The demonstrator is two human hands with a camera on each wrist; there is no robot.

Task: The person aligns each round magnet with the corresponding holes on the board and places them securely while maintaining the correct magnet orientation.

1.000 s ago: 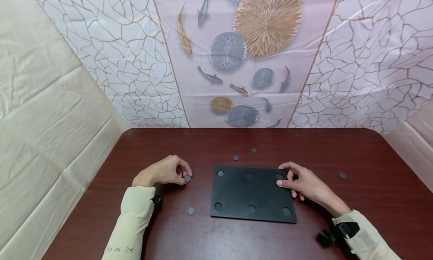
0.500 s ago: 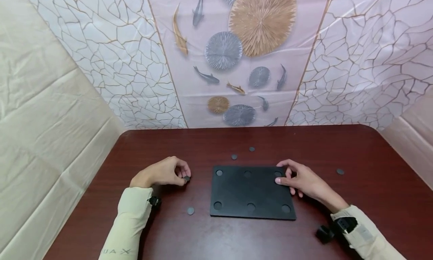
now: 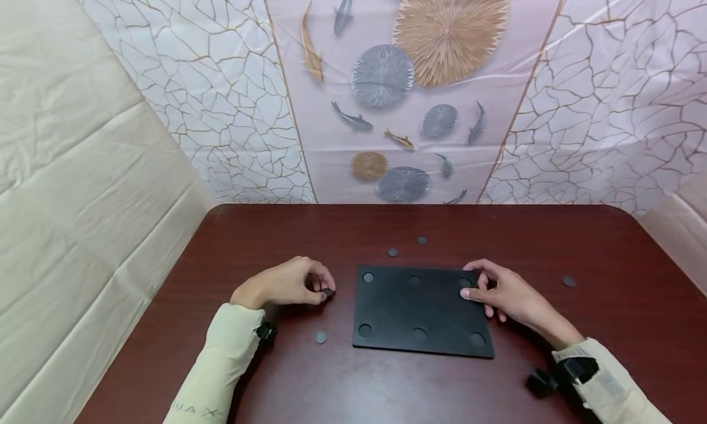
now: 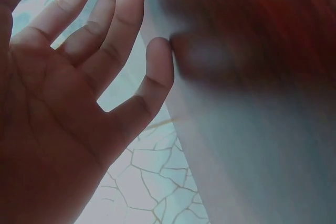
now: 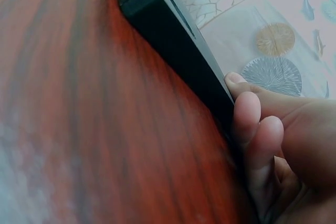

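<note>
My left hand (image 3: pixel 284 283) pinches a small dark grey disc (image 3: pixel 328 292) between thumb and fingertips, low over the table, left of a black board (image 3: pixel 422 310). In the left wrist view the left hand (image 4: pixel 79 77) shows its palm and bent fingers; the disc does not show there. The board is rectangular, with several round recesses; the far-left one looks lighter, like a disc (image 3: pixel 368 278) lying in it. With the thumb on top near the far-right recess, my right hand (image 3: pixel 510 295) holds the board's right edge. In the right wrist view its fingers curl against the board's side (image 5: pixel 178 56).
Loose grey discs lie on the brown table (image 3: pixel 309 387): one (image 3: pixel 321 337) in front of the left hand, two behind the board, (image 3: pixel 393 252) being the nearer, and one disc (image 3: pixel 569 281) right of the right hand. A patterned cloth (image 3: pixel 386 135) hangs behind.
My left hand has moved a little to the right, bringing the disc closer to the board. The right hand keeps its hold. The head view has shifted slightly.
</note>
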